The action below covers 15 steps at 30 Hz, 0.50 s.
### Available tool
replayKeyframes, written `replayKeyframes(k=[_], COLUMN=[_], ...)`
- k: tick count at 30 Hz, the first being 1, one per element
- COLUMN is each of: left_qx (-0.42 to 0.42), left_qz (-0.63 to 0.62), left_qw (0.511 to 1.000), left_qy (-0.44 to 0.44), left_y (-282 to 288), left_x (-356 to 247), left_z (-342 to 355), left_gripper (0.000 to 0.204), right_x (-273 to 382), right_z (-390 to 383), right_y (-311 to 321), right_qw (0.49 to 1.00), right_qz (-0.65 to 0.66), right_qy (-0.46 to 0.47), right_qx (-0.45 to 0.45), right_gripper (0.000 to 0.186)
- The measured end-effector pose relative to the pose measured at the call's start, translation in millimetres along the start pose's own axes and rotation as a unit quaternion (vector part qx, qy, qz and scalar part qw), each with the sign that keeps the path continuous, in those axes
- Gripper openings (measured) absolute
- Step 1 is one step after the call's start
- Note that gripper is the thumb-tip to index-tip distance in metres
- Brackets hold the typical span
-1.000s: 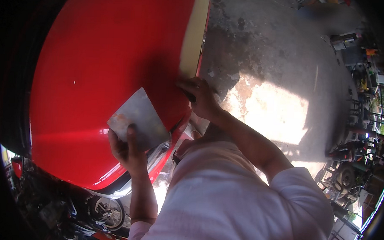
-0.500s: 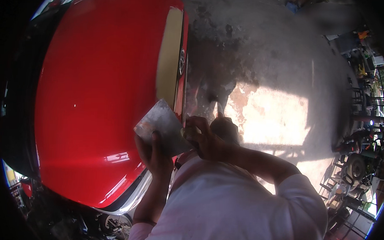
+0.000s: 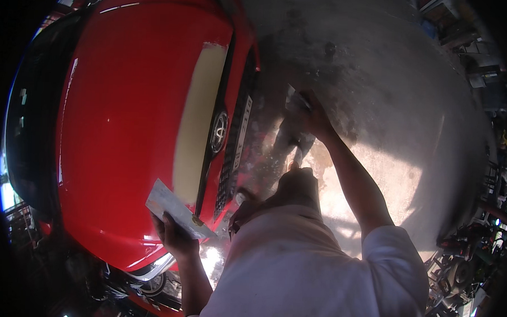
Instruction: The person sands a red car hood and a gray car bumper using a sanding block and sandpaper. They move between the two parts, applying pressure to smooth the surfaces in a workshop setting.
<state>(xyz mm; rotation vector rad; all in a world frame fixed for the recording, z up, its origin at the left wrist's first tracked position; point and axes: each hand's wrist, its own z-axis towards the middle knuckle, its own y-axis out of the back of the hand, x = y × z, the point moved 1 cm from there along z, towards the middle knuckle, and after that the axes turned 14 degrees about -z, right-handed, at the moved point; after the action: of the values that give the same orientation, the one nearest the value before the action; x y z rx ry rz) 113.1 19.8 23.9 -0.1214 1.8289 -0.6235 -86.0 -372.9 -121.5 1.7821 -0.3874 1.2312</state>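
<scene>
From the head camera, a person in a white shirt stands at the front of a red car, left hand clamped on the near edge of a flat grey plate. The plate sits over the near right corner of the hood, just beside a long beige strip; whether it touches the paint cannot be told. A small yellowish dab marks the plate toward its right end.

Farther off and to the right, the right hand is out over the concrete floor, its fingers apparently together on a small blade, though shadow hides their exact placing.

The plate looks thin, stiff and fairly light, likely hard to damage but slick where smeared. Its bare near edge seems the best hold, thumb above and fingers beneath, clear of the dab. The blade, probably light too, would be best pinched at its back end.
</scene>
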Motion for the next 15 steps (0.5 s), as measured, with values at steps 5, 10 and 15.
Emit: replayKeyframes(k=[5, 10, 15], left_qx=[-0.083, 0.002, 0.059], left_qz=[-0.022, 0.018, -0.061], left_qw=[0.995, 0.999, 0.996], left_qy=[-0.057, -0.029, -0.037], left_y=[-91, -226, -315], left_x=[42, 86, 150], left_z=[-11, 16, 91], left_gripper=[0.047, 0.034, 0.035], right_x=[20, 24, 64], right_z=[43, 55, 95], right_y=[41, 79, 120], right_qw=[0.983, 0.911, 0.881], right_qz=[0.149, 0.364, 0.459], right_qy=[-0.101, -0.144, -0.107], right_qx=[0.034, 0.129, 0.025], right_gripper=[0.048, 0.048, 0.044])
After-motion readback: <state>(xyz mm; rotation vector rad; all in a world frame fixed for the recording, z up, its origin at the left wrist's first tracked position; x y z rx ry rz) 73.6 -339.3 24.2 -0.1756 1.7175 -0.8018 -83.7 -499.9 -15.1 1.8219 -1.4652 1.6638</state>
